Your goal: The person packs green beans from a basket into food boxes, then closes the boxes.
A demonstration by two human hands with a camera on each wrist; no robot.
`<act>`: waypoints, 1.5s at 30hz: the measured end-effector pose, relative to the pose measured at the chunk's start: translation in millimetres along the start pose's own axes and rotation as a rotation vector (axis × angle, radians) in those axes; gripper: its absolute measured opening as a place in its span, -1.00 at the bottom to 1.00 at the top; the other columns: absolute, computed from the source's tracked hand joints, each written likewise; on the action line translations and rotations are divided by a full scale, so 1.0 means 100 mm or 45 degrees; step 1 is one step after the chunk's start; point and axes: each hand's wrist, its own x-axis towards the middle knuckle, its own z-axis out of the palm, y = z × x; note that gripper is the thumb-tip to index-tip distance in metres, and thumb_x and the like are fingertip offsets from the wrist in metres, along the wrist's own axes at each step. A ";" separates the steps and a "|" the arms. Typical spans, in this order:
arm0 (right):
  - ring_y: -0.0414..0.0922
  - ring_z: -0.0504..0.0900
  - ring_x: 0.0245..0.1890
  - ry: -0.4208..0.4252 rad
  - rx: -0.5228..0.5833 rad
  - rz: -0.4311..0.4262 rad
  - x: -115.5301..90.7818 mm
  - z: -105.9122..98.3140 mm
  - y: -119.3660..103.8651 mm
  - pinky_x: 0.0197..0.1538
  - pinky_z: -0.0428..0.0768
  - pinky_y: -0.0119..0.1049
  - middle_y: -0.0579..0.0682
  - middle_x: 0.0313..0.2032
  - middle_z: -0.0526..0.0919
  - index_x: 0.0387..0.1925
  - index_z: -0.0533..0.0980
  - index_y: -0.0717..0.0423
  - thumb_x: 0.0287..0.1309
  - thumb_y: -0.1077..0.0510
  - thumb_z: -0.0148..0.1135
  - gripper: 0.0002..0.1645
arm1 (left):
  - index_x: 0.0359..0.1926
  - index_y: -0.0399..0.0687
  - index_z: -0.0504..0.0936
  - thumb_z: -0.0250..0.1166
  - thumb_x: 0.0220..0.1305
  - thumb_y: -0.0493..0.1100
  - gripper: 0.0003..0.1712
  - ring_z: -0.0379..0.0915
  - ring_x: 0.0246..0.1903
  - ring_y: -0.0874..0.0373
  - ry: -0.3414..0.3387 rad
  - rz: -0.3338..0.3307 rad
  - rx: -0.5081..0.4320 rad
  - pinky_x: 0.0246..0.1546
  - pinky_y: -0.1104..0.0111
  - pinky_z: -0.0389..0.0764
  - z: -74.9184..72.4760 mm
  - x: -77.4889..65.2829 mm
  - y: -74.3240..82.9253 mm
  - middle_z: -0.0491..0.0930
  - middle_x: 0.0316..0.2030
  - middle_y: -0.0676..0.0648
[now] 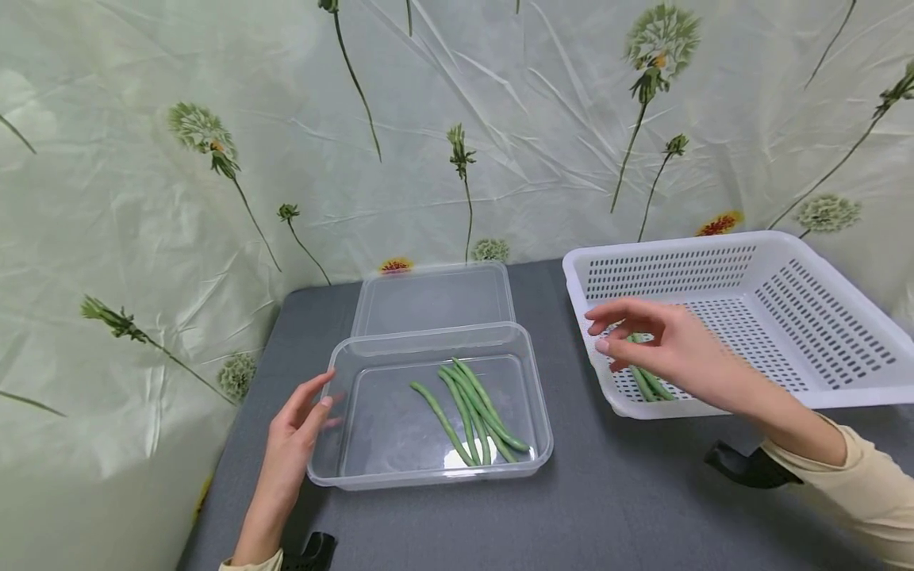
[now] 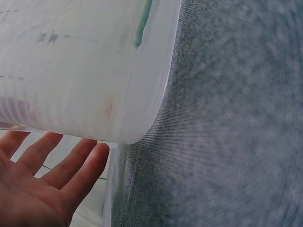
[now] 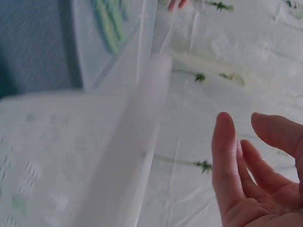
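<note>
My left hand (image 1: 289,436) rests loosely at the clear container (image 1: 382,432) holding green beans (image 1: 494,420); my right hand (image 1: 664,341), empty and relaxed, hangs over the white basket (image 1: 660,247). Likely mid-transfer, I'd next need to pinch the basket's beans (image 1: 646,385).

Dark grey tabletop (image 1: 571,507), fabric-like, spans lower centre to lower right, left edge running diagonally through lower left. Directly on it: clear plastic container (image 1: 428,480) mid-frame, open side up; flat clear lid (image 1: 439,297) just above it in frame, near edge hidden; white perforated basket (image 1: 671,270), right side, cut by frame edge.
</note>
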 end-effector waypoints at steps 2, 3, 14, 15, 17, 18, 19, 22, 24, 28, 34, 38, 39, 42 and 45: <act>-0.07 0.71 -0.33 -0.028 -0.066 0.048 0.02 -0.12 0.03 -0.30 0.69 -0.20 0.10 -0.11 0.65 0.10 0.54 0.16 0.25 0.24 0.32 -0.61 | 0.38 -0.07 0.38 0.06 0.53 -0.16 -0.54 0.50 0.11 0.16 -0.001 -0.003 -0.001 -0.10 0.37 0.61 0.00 0.00 0.00 0.33 0.35 -0.06; -0.09 0.71 -0.33 -0.046 -0.108 0.063 0.03 -0.17 0.05 -0.30 0.68 -0.22 0.08 -0.13 0.66 0.09 0.55 0.13 0.25 0.22 0.33 -0.63 | 0.38 -0.07 0.38 0.06 0.53 -0.16 -0.54 0.50 0.11 0.17 0.001 -0.005 -0.002 -0.10 0.37 0.61 0.00 -0.01 0.00 0.34 0.34 -0.06; -0.11 0.66 -0.30 -0.506 -0.211 0.211 0.20 -0.65 0.33 -0.22 0.67 -0.23 0.04 -0.21 0.61 0.09 0.49 0.19 0.32 0.22 0.24 -0.67 | 0.37 -0.06 0.40 0.07 0.52 -0.15 -0.55 0.51 0.09 0.19 0.014 -0.007 0.003 -0.11 0.38 0.61 0.00 0.00 0.00 0.35 0.33 -0.06; -0.10 0.65 -0.29 -0.549 -0.186 0.236 0.22 -0.68 0.37 -0.23 0.67 -0.21 0.05 -0.23 0.61 0.10 0.48 0.22 0.32 0.23 0.24 -0.65 | 0.37 -0.07 0.40 0.07 0.52 -0.15 -0.55 0.51 0.09 0.19 0.013 -0.009 0.002 -0.11 0.38 0.61 0.00 0.00 0.00 0.35 0.33 -0.06; -0.09 0.64 -0.28 -0.620 -0.135 0.295 0.26 -0.72 0.46 -0.22 0.68 -0.18 0.09 -0.24 0.60 0.12 0.46 0.29 0.30 0.26 0.25 -0.61 | 0.37 -0.08 0.40 0.07 0.52 -0.15 -0.54 0.51 0.09 0.18 0.013 -0.012 -0.004 -0.11 0.37 0.61 0.01 0.00 0.00 0.35 0.33 -0.06; -0.09 0.64 -0.27 -0.651 -0.115 0.326 0.28 -0.74 0.50 -0.22 0.68 -0.17 0.11 -0.24 0.60 0.12 0.44 0.33 0.29 0.27 0.25 -0.59 | 0.37 -0.08 0.40 0.07 0.52 -0.15 -0.54 0.51 0.09 0.19 0.014 -0.015 -0.006 -0.11 0.37 0.61 0.01 0.00 0.00 0.35 0.33 -0.07; -0.09 0.64 -0.27 -0.680 -0.105 0.354 0.31 -0.75 0.54 -0.21 0.68 -0.15 0.13 -0.24 0.60 0.14 0.43 0.36 0.27 0.27 0.26 -0.56 | 0.37 -0.07 0.40 0.07 0.52 -0.15 -0.54 0.51 0.09 0.19 0.015 -0.018 -0.006 -0.11 0.37 0.61 0.01 0.00 0.00 0.35 0.33 -0.06; -0.08 0.63 -0.25 -0.757 -0.083 0.433 0.38 -0.79 0.64 -0.18 0.68 -0.11 0.18 -0.22 0.59 0.16 0.39 0.41 0.26 0.28 0.26 -0.51 | 0.36 -0.07 0.40 0.07 0.52 -0.15 -0.55 0.51 0.08 0.20 0.024 -0.022 -0.010 -0.12 0.36 0.61 0.01 -0.01 0.00 0.35 0.33 -0.06; -0.04 0.63 -0.24 -0.798 -0.083 0.472 0.42 -0.81 0.71 -0.17 0.68 -0.09 0.19 -0.19 0.59 0.17 0.37 0.41 0.24 0.28 0.27 -0.48 | 0.36 -0.07 0.40 0.07 0.52 -0.16 -0.55 0.51 0.09 0.21 0.024 -0.020 -0.007 -0.12 0.37 0.61 0.01 -0.01 0.00 0.35 0.33 -0.06; 0.04 0.64 -0.19 -0.867 -0.068 0.538 0.48 -0.81 0.86 -0.15 0.67 -0.10 0.19 -0.13 0.60 0.21 0.36 0.36 0.22 0.29 0.29 -0.44 | 0.36 -0.06 0.41 0.07 0.52 -0.15 -0.55 0.51 0.09 0.21 0.020 -0.017 -0.008 -0.12 0.37 0.61 0.01 -0.01 0.00 0.36 0.33 -0.07; 0.09 0.59 -0.05 -0.969 -0.020 0.614 0.50 -0.82 1.06 -0.05 0.64 -0.03 0.20 -0.01 0.55 0.31 0.32 0.26 0.25 0.31 0.25 -0.39 | 0.36 -0.04 0.41 0.08 0.52 -0.12 -0.55 0.51 0.08 0.23 0.010 -0.021 0.000 -0.12 0.35 0.61 0.01 -0.01 0.00 0.36 0.33 -0.05; 0.04 0.58 -0.06 -1.021 -0.028 0.607 0.52 -0.82 1.13 -0.07 0.64 -0.05 0.19 -0.01 0.51 0.31 0.36 0.21 0.26 0.30 0.24 -0.41 | 0.36 -0.04 0.41 0.08 0.52 -0.12 -0.55 0.52 0.08 0.23 0.020 -0.025 0.000 -0.12 0.34 0.62 0.01 -0.01 -0.01 0.36 0.33 -0.05; 0.03 0.58 -0.07 -1.031 -0.031 0.604 0.52 -0.81 1.14 -0.09 0.65 -0.07 0.18 -0.02 0.49 0.30 0.38 0.20 0.26 0.30 0.24 -0.42 | 0.36 -0.03 0.41 0.08 0.52 -0.12 -0.55 0.52 0.08 0.23 0.021 -0.026 0.002 -0.12 0.35 0.62 0.01 -0.02 -0.01 0.36 0.33 -0.04; -0.01 0.58 -0.14 -1.044 -0.026 0.592 0.53 -0.79 1.18 -0.13 0.65 -0.11 0.17 -0.06 0.47 0.27 0.42 0.20 0.24 0.31 0.22 -0.45 | 0.36 -0.02 0.41 0.08 0.52 -0.11 -0.55 0.51 0.08 0.25 0.022 -0.028 0.007 -0.12 0.36 0.61 0.01 -0.02 -0.01 0.35 0.33 -0.03; -0.02 0.59 -0.20 -1.028 -0.020 0.549 0.53 -0.77 1.22 -0.16 0.66 -0.12 0.17 -0.11 0.49 0.21 0.46 0.23 0.18 0.36 0.21 -0.48 | 0.36 -0.03 0.41 0.08 0.52 -0.12 -0.55 0.51 0.08 0.23 0.022 -0.028 0.003 -0.12 0.35 0.61 0.01 -0.01 -0.01 0.35 0.33 -0.03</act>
